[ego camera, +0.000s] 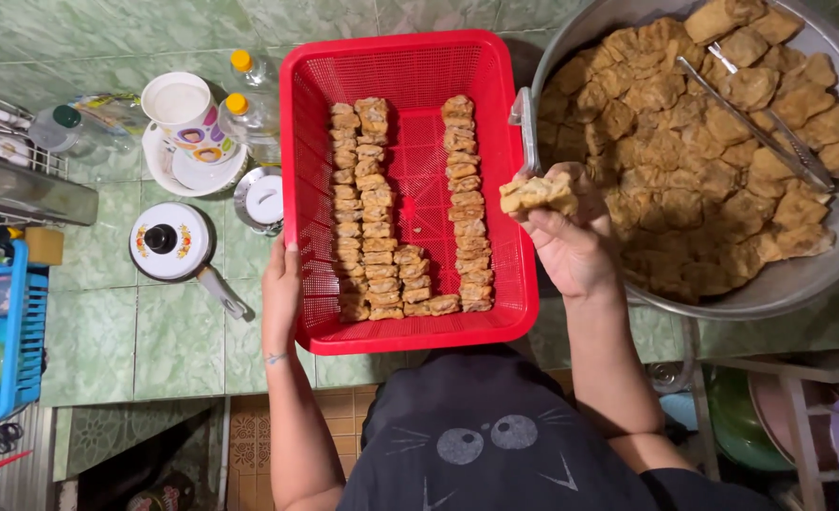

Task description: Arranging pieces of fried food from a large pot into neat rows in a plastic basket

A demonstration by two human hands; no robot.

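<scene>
A red plastic basket point(495, 114) sits on the green tiled counter and holds neat rows of fried tofu pieces point(378, 227). My left hand point(282, 289) rests flat against the basket's left wall. My right hand point(571, 232) is shut on a few fried tofu pieces point(536, 194), held over the basket's right rim. To the right stands a large metal pan point(798, 284) heaped with more fried tofu point(684, 151). Metal tongs point(769, 132) lie on that pile.
Left of the basket are a pot lid point(168, 241), a patterned mug on a plate point(187, 118), two bottles with yellow caps point(244, 104) and a small round tin point(260, 199). A blue basket point(22, 331) and a dish rack point(3, 132) stand at the far left.
</scene>
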